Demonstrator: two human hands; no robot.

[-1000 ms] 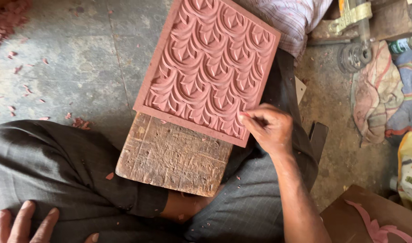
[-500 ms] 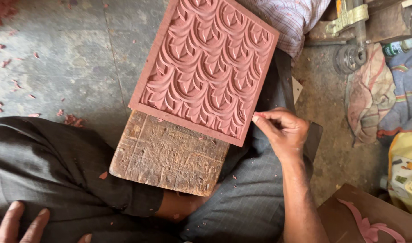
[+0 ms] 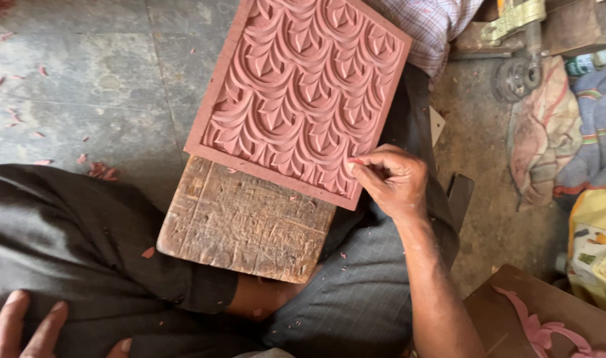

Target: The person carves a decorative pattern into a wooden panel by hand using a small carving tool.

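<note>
Two hands: both showed in the head view, the left at the lower-left corner, the right at the panel's lower-right corner.
Left hand [image 3: 24, 328]: it lay flat on the dark trouser leg [image 3: 71, 245] at about 8 o'clock from the panel, fingers spread apart, gripping nothing.
Floor [image 3: 97, 79]: grey stone slabs at 9 to 10 o'clock, with small reddish chips scattered on them.
Wooden block [image 3: 246, 225]: a worn, scored slab rested across the lap, and the panel's lower edge overlapped its top edge.
Carved panel [image 3: 299, 93]: a square reddish slab with a raised border and rows of scale-like relief; it sat tilted, one corner toward 12 o'clock, resting on the block and the lap.
Right hand [image 3: 392, 179]: it was at the panel's 4 o'clock corner, fingers curled together with the tips pinched against the carved face just inside the border. Whether a small tool sat in the pinch could not be told.
Handling, as a judgement: the panel looked stiff and fairly heavy for its size, with a dry, matte surface unlikely to slip. The thin ridges of the relief seemed brittle and prone to chipping.
Where to hold, as a judgement: the plain border and the outer edges looked safest, with support from beneath, not the carved points.
Right side: a metal tool [image 3: 515, 40], bundled cloths [image 3: 568, 126] and a cardboard box [image 3: 548, 318] lay from 2 to 5 o'clock.
</note>
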